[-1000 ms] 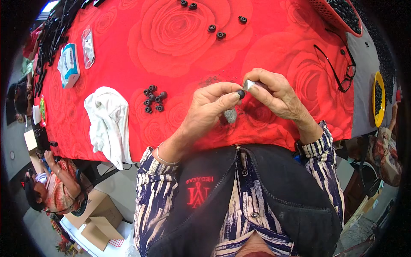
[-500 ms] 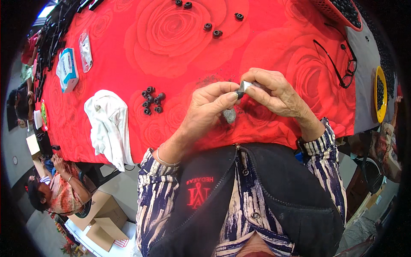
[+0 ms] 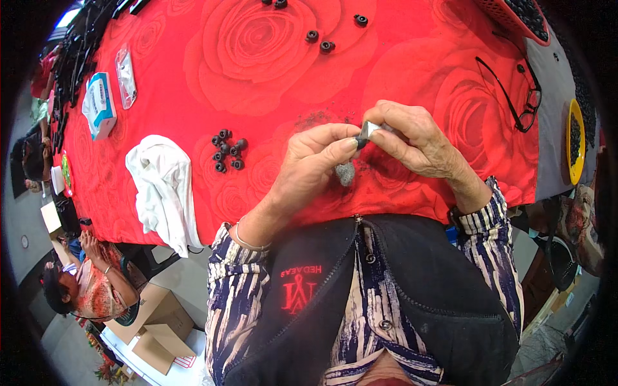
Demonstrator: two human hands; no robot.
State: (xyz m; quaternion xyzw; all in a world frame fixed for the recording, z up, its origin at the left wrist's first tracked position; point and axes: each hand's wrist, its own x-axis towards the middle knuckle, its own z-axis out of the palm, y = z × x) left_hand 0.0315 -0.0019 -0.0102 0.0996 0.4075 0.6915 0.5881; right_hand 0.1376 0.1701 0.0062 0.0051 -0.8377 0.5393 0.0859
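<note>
Pinched between the thumb and forefinger of my left hand (image 3: 312, 161) is a small black part (image 3: 361, 142), mostly covered by the fingertips. My right hand (image 3: 415, 141) grips a thin metal blade (image 3: 367, 130) with white wrapping at its held end. The blade's edge meets the black part, where both hands come together above the red tablecloth (image 3: 277, 90). Below my left fingertips lies a grey, fuzzy clump (image 3: 345, 173). To the left sits a cluster of small round black parts (image 3: 224, 148). Dark crumbs (image 3: 313, 118) are scattered just beyond my hands.
Left: a white cloth (image 3: 161, 186), a tissue pack (image 3: 98, 106) and a clear packet (image 3: 126, 77). Far side: loose black parts (image 3: 326, 47). Right: glasses (image 3: 524, 119), a red basket (image 3: 512, 19) and a yellow dish (image 3: 581, 154) of black parts. A co-worker (image 3: 96, 283) sits at left.
The blade has tilted slightly against the black part. Both hands keep nearly the same place and grip, and the whole view has shifted a little.
</note>
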